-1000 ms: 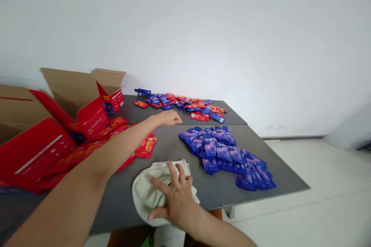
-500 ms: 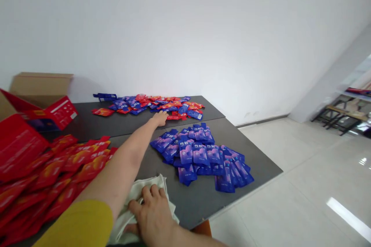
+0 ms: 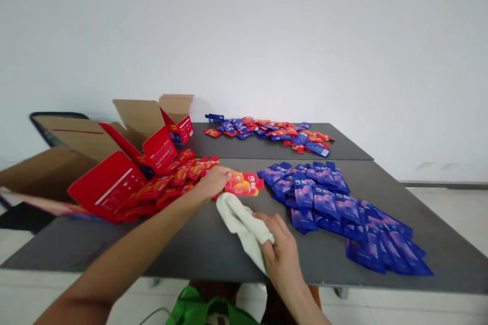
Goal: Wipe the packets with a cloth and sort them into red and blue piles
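Note:
My left hand (image 3: pixel 214 183) grips a red sachet (image 3: pixel 244 184) by its left end, holding it just above the grey table (image 3: pixel 213 244). Right below it, my right hand (image 3: pixel 280 249) is closed on a bunched white cloth (image 3: pixel 244 223) that rests on the table. A pile of red sachets (image 3: pixel 168 180) lies to the left of my left hand. A spread of blue sachets (image 3: pixel 328 203) lies to the right of the held sachet.
Open cardboard boxes (image 3: pixel 137 117) with red cartons (image 3: pixel 107 185) stand at the left. A mixed heap of red and blue sachets (image 3: pixel 270 132) lies at the table's far side. A green bag (image 3: pixel 202 310) sits below the near edge. A white wall is behind.
My left hand drew back from the far mixed heap and now holds a red sachet near the cloth. My right hand went from pressing on the cloth to gripping it bunched.

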A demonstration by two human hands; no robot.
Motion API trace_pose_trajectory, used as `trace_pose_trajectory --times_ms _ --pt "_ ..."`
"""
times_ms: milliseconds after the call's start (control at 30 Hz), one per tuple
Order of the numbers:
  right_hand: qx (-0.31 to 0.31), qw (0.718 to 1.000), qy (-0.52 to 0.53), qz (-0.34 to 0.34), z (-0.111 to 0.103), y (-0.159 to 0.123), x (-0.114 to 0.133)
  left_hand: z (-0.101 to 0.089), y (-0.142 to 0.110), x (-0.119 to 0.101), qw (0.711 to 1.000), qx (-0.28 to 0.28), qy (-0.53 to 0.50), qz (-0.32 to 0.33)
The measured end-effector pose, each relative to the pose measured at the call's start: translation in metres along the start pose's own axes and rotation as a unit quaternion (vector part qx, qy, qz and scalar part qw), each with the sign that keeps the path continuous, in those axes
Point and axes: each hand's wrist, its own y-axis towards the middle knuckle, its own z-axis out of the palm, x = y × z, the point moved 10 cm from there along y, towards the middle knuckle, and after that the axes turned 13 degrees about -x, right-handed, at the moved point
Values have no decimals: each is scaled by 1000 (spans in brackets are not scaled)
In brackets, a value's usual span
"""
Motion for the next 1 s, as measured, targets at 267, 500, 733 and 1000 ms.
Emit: trace_pose_trajectory --times_ms 267,500,733,1000 --pt "25 992 -98 -76 30 -16 51 18 -139 64 889 -40 -365 -276" --pt "105 936 -334 -46 84 -12 7 34 -152 80 884 16 -337 -325" --pt "70 922 -381 -15 71 -5 -17 41 -154 87 858 20 -403 -317" --pt "104 962 -253 -20 90 -29 9 37 -159 81 824 49 -497 -269"
